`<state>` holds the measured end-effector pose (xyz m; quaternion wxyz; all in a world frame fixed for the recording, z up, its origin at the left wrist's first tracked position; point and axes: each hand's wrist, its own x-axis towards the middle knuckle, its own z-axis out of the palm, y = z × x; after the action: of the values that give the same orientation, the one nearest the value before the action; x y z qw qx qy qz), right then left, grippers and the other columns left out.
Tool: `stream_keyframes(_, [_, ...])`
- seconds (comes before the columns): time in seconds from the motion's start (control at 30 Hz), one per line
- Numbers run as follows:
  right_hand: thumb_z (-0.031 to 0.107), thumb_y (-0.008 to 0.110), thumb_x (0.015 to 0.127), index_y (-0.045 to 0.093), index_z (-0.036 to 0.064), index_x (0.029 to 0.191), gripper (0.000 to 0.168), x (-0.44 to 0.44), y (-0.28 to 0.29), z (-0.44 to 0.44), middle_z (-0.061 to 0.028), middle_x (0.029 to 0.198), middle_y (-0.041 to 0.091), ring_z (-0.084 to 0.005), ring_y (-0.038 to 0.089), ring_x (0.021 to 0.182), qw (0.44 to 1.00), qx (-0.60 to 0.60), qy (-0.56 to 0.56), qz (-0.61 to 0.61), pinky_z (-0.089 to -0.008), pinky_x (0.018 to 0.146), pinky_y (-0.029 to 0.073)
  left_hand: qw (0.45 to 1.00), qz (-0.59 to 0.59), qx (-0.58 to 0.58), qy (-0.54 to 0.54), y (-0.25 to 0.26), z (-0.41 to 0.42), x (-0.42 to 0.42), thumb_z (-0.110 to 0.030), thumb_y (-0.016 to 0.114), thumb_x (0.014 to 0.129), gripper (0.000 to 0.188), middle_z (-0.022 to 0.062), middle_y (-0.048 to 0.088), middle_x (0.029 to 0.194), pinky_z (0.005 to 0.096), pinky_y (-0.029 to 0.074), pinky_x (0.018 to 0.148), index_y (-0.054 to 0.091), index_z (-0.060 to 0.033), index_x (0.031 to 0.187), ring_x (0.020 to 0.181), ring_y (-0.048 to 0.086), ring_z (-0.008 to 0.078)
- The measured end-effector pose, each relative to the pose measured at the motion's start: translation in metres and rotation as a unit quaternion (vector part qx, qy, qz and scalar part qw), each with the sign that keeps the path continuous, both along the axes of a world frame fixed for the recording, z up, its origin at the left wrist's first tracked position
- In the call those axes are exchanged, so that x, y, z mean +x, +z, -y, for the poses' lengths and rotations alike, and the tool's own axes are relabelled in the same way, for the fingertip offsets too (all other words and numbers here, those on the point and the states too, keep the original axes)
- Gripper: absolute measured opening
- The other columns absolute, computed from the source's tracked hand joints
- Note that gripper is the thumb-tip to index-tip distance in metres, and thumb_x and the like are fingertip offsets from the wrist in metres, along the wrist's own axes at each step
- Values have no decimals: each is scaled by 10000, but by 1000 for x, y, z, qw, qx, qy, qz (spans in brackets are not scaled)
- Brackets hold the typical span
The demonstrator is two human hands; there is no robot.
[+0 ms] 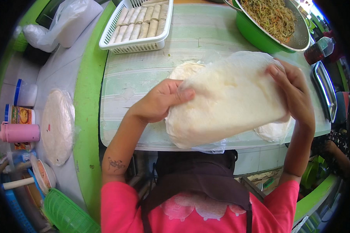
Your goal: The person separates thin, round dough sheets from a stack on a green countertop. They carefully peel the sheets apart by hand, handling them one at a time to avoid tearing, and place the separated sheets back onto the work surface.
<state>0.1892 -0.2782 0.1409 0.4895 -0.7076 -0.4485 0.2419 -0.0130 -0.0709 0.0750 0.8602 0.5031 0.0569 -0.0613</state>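
Note:
A large, thin sheet of pale dough wrapper (227,102) is held up off the table between both hands. My left hand (170,99) pinches its left edge, thumb on top. On the right side, my right hand (290,87) grips the opposite edge, with the thumb over the sheet. Beneath it, more round wrappers (186,69) show at the upper left, and another wrapper (274,131) lies at the lower right. Clear plastic (214,146) sticks out at the table's near edge. How many layers I hold cannot be told.
A white plastic basket (137,46) of rolled wrappers stands at the back left. At the back right is a green basin (250,35) under a metal colander of noodles with shredded vegetables. A metal tray (325,91) lies right. Plastic-wrapped wrappers (58,126) rest on the left counter. Another person's arm (339,154) shows at right.

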Motion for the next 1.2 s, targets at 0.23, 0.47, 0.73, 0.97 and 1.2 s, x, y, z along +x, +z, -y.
stream_keyframes(0.23, [243,520,934,583,-2,816,279,12,-94,-33,-32,522,430,-92,363,476,990,-123,-63,10,-261,456,328,959,-156,225,74,-64,-44,18,-221,506,946,273,39,657,917,203,512,625,598,-2,1078,732,613,67])
stream_keyframes(0.47, [239,565,900,562,-21,814,275,25,-120,-40,-128,545,422,-179,367,516,982,-121,-98,106,-328,521,355,968,-159,156,112,-56,-44,12,-227,501,947,266,18,637,846,192,508,590,613,-2,1034,683,594,64])
stream_keyframes(0.73, [200,594,867,627,35,948,187,13,-115,-38,-136,805,600,-227,557,700,955,8,-148,257,-313,632,448,948,-178,210,158,-44,-18,-15,-131,635,860,271,64,623,812,210,544,619,581,73,1031,708,618,99])
stream_keyframes(0.97, [60,626,795,636,50,939,144,-35,-90,-27,-96,855,610,-227,579,751,987,-27,-26,156,-316,654,467,955,-185,168,157,-47,-1,-36,-63,664,818,240,55,627,825,223,548,652,573,53,1008,700,620,103])
stream_keyframes(1.2, [25,670,721,615,55,857,150,-111,-98,0,-85,788,550,-272,558,739,990,-18,83,110,-356,632,466,964,-160,147,153,-55,0,-43,-9,657,793,234,55,616,800,222,535,665,555,45,997,716,618,111])
